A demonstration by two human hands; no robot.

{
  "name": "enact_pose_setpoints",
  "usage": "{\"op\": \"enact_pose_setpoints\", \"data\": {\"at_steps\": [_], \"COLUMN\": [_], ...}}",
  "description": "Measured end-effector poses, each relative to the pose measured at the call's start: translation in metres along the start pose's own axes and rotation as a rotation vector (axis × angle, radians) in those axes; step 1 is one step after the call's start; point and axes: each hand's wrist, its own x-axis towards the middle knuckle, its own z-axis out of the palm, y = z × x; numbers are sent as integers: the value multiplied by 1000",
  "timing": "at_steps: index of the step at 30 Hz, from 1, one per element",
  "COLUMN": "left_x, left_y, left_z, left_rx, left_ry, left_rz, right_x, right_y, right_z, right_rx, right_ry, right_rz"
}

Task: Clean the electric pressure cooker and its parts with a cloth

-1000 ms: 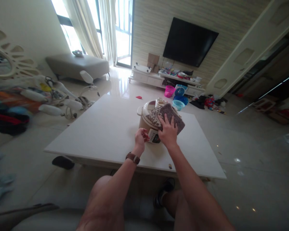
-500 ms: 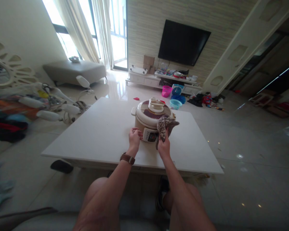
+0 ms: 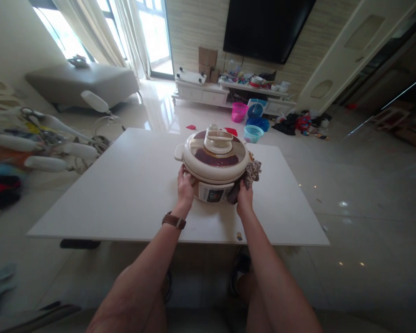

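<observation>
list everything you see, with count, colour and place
table: 1, white, centre
electric cooker: 1, beige and brown, on table
patterned cloth: 1, brown, cooker's right side
TV cabinet: 1, white, beyond table
television: 1, black, above cabinet
cardboard boxes: about 3, brown, on cabinet
baskets: 2, pink and light blue, before cabinet
clutter: uncounted, mixed colours, beside cabinet
bench: 1, grey, left
curtains: at least 2, cream, left
padded frame: 1, white, far left
wristwatch: 1, brown, left wrist
legs: 2, bare, below table
left hand: 1, bare, cooker's left side
right hand: 1, bare, gripping cloth
</observation>
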Motion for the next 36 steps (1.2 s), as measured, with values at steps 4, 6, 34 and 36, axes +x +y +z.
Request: {"op": "enact_pose_setpoints", "data": {"at_steps": [4,6,34,36], "left_x": [-6,-11,-14,-16], "left_y": [3,8,-3,-3], "left_z": [-1,-3,1,1], "left_rx": [-57,-48,76,95], "left_ry": [-19,-48,35,35], "left_rz": [-41,-70,-179,-160], "right_x": [-22,-41,-62,-67], "right_y": [18,28,17,17], "right_z": [7,12,17,18], "right_rx": [55,68,322,347], "right_ry": [34,74,183,184], "right_rz": [113,135,389,385]}}
